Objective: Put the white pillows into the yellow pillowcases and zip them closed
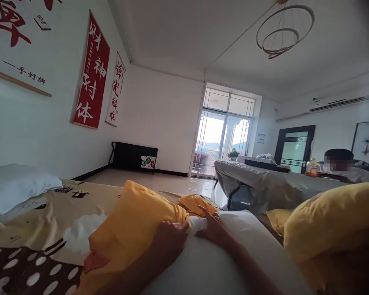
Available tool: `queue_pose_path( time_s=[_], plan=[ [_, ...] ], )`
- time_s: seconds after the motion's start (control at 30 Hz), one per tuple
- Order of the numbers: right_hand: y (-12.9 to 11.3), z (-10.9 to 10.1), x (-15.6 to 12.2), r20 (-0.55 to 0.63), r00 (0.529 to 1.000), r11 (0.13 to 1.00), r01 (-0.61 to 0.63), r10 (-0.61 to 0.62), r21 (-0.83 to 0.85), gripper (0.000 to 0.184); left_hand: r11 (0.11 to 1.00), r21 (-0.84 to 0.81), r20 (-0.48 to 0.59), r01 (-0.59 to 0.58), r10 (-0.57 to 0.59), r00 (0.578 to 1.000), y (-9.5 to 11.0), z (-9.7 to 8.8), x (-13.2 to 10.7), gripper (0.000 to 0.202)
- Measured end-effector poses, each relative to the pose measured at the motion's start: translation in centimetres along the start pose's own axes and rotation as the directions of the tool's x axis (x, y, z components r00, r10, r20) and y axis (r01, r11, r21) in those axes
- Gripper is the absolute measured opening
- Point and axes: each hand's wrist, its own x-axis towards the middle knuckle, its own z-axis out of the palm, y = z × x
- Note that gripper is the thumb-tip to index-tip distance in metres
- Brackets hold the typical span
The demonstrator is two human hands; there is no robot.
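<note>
A yellow pillowcase (132, 217) lies bunched on the left, its gathered edge in the closed fingers of my left hand (172, 237). Beside it is a white pillow (233, 246), one corner of which sits at the pillowcase's edge between my two hands. My right hand (213, 229) rests on that corner with thumb and fingers apart. Behind the hands lies another folded piece of yellow cloth (197, 203). How far the pillow corner reaches into the pillowcase I cannot tell.
Under these lies a patterned bedsheet (49, 229). A yellow-covered pillow (335, 221) is at the right, a white pillow (21, 184) at the left. Beyond stands a plastic-covered table (264, 180) with a bottle (312, 167); a person (338, 164) sits behind it.
</note>
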Motion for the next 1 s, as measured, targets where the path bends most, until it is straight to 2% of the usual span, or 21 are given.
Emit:
queue_pose_path(
  time_s=[0.1, 0.13, 0.23, 0.33, 0.4, 0.43, 0.5, 0.57, 0.6, 0.63, 0.7, 0.73, 0.77, 0.8, 0.83, 0.9, 0.93, 1.0],
  plan=[
    [-3.0, 1.0, -0.5, -0.06, 0.998, 0.999, 0.036, -0.037, -0.024, 0.031, 0.997, -0.023, -0.071, 0.08, -0.082, 0.994, -0.3, -1.0, 3.9, 0.032],
    [-4.0, 1.1, -0.8, -0.099, 0.992, 0.996, 0.074, -0.079, -0.051, 0.022, 0.995, -0.031, -0.086, 0.096, -0.099, 0.991, -0.4, -1.4, 5.3, 0.035],
    [-6.0, 0.4, -0.4, -0.221, 0.963, 0.977, 0.112, -0.152, -0.184, 0.019, 0.997, -0.041, -0.112, 0.065, -0.069, 0.991, 1.1, -2.6, 8.8, 0.033],
    [-5.1, -0.3, 1.6, -0.282, 0.957, 0.946, -0.031, -0.065, -0.322, 0.023, 0.998, -0.032, -0.109, -0.047, 0.043, 0.993, 3.8, -3.4, 10.1, 0.028],
    [-3.0, 0.3, 2.9, -0.301, 0.954, 0.926, -0.121, 0.009, -0.356, 0.026, 0.992, -0.029, -0.065, -0.125, 0.123, 0.99, 4.4, -3.0, 9.1, 0.028],
    [-1.9, 1.0, 3.3, -0.288, 0.957, 0.924, -0.144, 0.039, -0.354, 0.027, 0.988, -0.028, -0.036, -0.153, 0.152, 0.988, 3.9, -2.4, 8.0, 0.028],
    [0.2, 2.9, 3.1, -0.194, 0.977, 0.941, -0.142, 0.084, -0.308, 0.03, 0.983, -0.026, 0.037, -0.181, 0.182, 0.983, 1.3, -0.6, 5.0, 0.03],
    [1.4, 4.8, 1.8, -0.056, 0.994, 0.968, -0.108, 0.098, -0.226, 0.035, 0.979, -0.038, 0.136, -0.199, 0.202, 0.97, -2.6, 2.0, 1.3, 0.037],
    [1.5, 5.6, 0.8, -0.01, 0.997, 0.98, -0.078, 0.077, -0.183, 0.037, 0.974, -0.076, 0.224, -0.212, 0.224, 0.948, -4.7, 3.3, -0.4, 0.043],
    [1.3, 6.2, -0.5, 0.007, 1.0, 0.988, -0.028, 0.03, -0.151, 0.039, 0.969, -0.109, 0.252, -0.22, 0.241, 0.937, -6.5, 4.6, -1.9, 0.05],
    [0.3, 7.2, -3.4, -0.014, 0.987, 0.976, 0.154, -0.158, -0.155, 0.041, 0.968, -0.146, 0.261, -0.206, 0.238, 0.936, -8.9, 6.3, -4.0, 0.058],
    [-0.3, 7.7, -5.0, -0.037, 0.959, 0.943, 0.271, -0.282, -0.193, 0.041, 0.968, -0.149, 0.234, -0.203, 0.234, 0.944, -9.4, 6.7, -4.6, 0.059],
    [-0.9, 8.2, -6.5, -0.066, 0.915, 0.893, 0.371, -0.398, -0.255, 0.043, 0.968, -0.142, 0.201, -0.205, 0.231, 0.952, -9.3, 6.7, -4.8, 0.056],
    [-1.4, 8.8, -7.9, -0.103, 0.873, 0.842, 0.421, -0.477, -0.337, 0.047, 0.969, -0.126, 0.167, -0.213, 0.232, 0.958, -8.9, 6.5, -4.8, 0.05],
    [-1.7, 9.3, -9.1, -0.158, 0.848, 0.811, 0.405, -0.506, -0.422, 0.053, 0.968, -0.106, 0.145, -0.229, 0.243, 0.959, -8.2, 6.0, -4.5, 0.044],
    [-1.7, 10.4, -10.6, -0.284, 0.85, 0.811, 0.246, -0.444, -0.531, 0.061, 0.962, -0.074, 0.164, -0.261, 0.27, 0.949, -6.5, 4.8, -3.7, 0.038],
    [-1.5, 10.8, -11.0, -0.32, 0.863, 0.821, 0.17, -0.39, -0.544, 0.063, 0.963, -0.058, 0.216, -0.263, 0.27, 0.938, -5.8, 4.2, -3.3, 0.041],
    [-0.6, 11.3, -10.9, -0.289, 0.896, 0.835, 0.142, -0.337, -0.531, 0.066, 0.971, -0.017, 0.355, -0.237, 0.228, 0.907, -4.7, 3.6, -2.8, 0.048]
  ],
)
